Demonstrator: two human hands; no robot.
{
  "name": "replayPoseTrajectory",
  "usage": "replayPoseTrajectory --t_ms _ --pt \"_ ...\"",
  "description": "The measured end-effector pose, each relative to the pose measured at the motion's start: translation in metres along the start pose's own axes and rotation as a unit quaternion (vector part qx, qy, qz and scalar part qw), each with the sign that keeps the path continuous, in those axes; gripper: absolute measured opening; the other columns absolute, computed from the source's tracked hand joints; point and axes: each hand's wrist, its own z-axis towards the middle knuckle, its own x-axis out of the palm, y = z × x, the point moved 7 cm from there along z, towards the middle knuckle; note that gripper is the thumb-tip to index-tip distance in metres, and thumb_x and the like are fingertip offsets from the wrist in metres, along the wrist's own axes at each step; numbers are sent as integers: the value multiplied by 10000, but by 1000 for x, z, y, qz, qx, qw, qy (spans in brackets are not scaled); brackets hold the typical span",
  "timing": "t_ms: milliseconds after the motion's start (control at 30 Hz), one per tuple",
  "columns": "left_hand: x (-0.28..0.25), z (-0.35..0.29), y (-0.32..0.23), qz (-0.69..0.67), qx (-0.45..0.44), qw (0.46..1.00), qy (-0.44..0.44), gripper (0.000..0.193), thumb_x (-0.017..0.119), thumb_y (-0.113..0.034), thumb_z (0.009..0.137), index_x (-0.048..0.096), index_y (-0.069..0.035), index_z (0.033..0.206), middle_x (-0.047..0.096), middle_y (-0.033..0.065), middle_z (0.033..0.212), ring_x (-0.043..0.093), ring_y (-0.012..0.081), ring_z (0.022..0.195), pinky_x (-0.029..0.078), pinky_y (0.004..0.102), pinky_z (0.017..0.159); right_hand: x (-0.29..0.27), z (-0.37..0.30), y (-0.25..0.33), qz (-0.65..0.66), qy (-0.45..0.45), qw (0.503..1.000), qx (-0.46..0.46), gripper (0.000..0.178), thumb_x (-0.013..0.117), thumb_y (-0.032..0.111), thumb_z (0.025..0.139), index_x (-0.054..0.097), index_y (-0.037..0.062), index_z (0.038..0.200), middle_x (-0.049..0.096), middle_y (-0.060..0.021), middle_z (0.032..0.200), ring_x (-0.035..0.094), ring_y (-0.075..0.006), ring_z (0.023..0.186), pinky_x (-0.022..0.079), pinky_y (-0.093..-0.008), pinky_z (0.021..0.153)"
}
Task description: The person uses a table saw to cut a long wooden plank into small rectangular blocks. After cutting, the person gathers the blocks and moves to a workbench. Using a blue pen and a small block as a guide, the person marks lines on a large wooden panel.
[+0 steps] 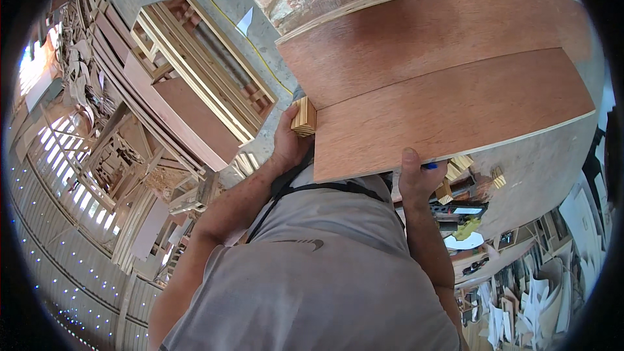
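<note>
Two reddish-brown plywood panels lie side by side in front of me, the near panel (448,107) against the far panel (442,26). My left hand (287,143) is closed around a small layered wooden block (304,117), which stands at the panels' left end, by their seam. At the near panel's front edge, my right hand (419,181) grips with the thumb on top; its other fingers are mostly hidden. A small blue object, perhaps a pen (430,166), shows by that hand. Several wood blocks (460,166) rest just right of it.
A worn, paint-stained tabletop (533,169) extends beneath the panels. A black tool (458,209) and a yellow-green item (467,229) lie near my right forearm. Timber frames (201,71) stand on the floor at left, with a yellow cord (263,58) beside them. Offcuts (520,305) pile up at lower right.
</note>
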Motion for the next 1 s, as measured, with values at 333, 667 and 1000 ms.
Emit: replayPoseTrajectory --t_ms 333,667,1000 --pt "-5 3 2 -5 -6 1000 -9 469 474 -379 937 521 -27 1242 609 122 1158 579 263 1089 434 418 1005 -5 -1 -6 -25 2 1000 11 756 751 385 781 419 -76 1280 543 -119 1167 523 -200 1047 435 -344 926" --pt "-12 7 1 23 -3 1000 15 455 472 -379 937 528 -36 1231 611 119 1140 584 250 1063 443 410 985 -5 -2 -5 -19 0 1000 18 717 759 363 773 452 -65 1259 564 -110 1155 542 -193 1040 442 -338 922" --pt "0 1 -6 46 -14 999 -5 410 474 -362 936 552 -41 1178 624 104 1080 602 228 1011 462 390 944 -2 0 -1 27 -13 1000 0 646 789 292 750 478 -53 1200 537 -92 1107 516 -171 1002 439 -317 886"
